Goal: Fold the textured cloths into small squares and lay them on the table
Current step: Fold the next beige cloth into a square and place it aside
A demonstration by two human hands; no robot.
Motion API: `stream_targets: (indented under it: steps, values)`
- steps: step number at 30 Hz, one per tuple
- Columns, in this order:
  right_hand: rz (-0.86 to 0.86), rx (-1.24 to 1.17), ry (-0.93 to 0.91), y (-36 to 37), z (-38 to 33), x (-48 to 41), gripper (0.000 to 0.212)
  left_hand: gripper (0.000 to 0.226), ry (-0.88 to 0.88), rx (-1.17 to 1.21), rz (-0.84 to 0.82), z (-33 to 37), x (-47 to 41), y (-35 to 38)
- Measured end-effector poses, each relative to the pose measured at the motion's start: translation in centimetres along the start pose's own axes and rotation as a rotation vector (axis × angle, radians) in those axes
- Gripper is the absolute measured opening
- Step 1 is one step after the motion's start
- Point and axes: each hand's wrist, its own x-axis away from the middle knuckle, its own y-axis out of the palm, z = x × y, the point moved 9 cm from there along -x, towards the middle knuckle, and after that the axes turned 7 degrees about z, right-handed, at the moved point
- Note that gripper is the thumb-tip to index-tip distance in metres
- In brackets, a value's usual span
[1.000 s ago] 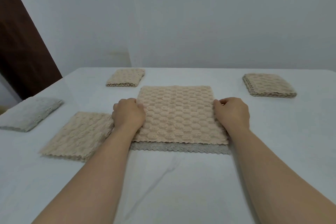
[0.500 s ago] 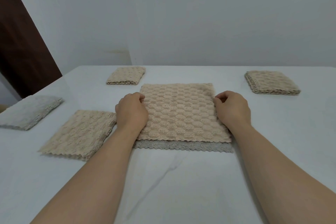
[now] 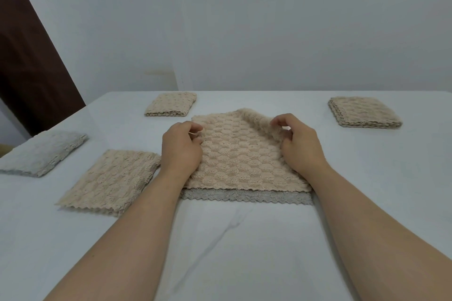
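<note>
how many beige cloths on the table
4: centre beige textured cloth; near-left beige cloth; far-left beige cloth; far-right beige cloth. Layers may hide more.

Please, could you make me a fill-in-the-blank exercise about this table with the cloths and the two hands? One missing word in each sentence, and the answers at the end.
1. The left hand and the right hand each pinch the ____ edge of the beige middle cloth.
2. Under it lies a flat cloth whose colour is ____.
3. The folded grey cloth lies at the ____ side of the table.

Missing words: far; grey; left.
</note>
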Motion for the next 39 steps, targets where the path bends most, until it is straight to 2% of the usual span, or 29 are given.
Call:
stream_targets:
  steps: [4, 9, 14, 19, 21, 25, 27, 29, 31, 35, 39]
  values:
    - [-0.049, 0.008, 0.004, 0.5, -0.2, 0.1, 0.066, 0.039, -0.163, 0.180, -0.013, -0.3, 0.4, -0.6]
    - [-0.029, -0.053, 0.103, 0.2, -0.1, 0.2, 0.048, 0.051, -0.262, 0.249, -0.157, -0.6, 0.9, 0.5]
    - [-0.021, -0.069, 0.139, 0.0, 0.3, 0.3, 0.028, 0.052, -0.165, 0.163, -0.216, 0.6, 1.4, 0.9]
    - [-0.131, 0.123, 0.051, 1.3, 0.4, 0.3, 0.058, 0.042, -0.081, 0.098, -0.259, 1.9, 1.9, 0.9]
    - [-0.145, 0.155, 0.024, 1.6, 0.4, 0.2, 0.064, 0.043, -0.012, 0.047, -0.281, 2.3, 2.1, 1.1]
    - [-0.077, 0.141, -0.016, 1.3, 0.4, -0.2, 0.046, 0.081, 0.033, -0.028, -0.326, 2.0, 2.3, 1.8]
    - [-0.045, 0.118, -0.027, 1.1, 0.2, -0.3, 0.045, 0.102, -0.002, -0.027, -0.349, 1.7, 2.4, 2.1]
    - [-0.034, 0.112, -0.048, 0.9, 0.0, -0.2, 0.049, 0.112, -0.056, -0.037, -0.365, 1.3, 2.5, 2.2]
    - [-0.040, 0.133, -0.075, 0.9, -0.3, -0.1, 0.054, 0.102, -0.005, -0.127, -0.370, 1.6, 2.5, 2.1]
    - [-0.073, 0.219, -0.120, 1.0, -1.0, 0.3, 0.061, 0.042, 0.107, -0.216, -0.334, 2.7, 2.6, 1.7]
    - [-0.137, 0.322, -0.166, 0.7, -1.6, 1.3, 0.051, 0.020, 0.108, -0.207, -0.225, 2.5, 2.3, 1.1]
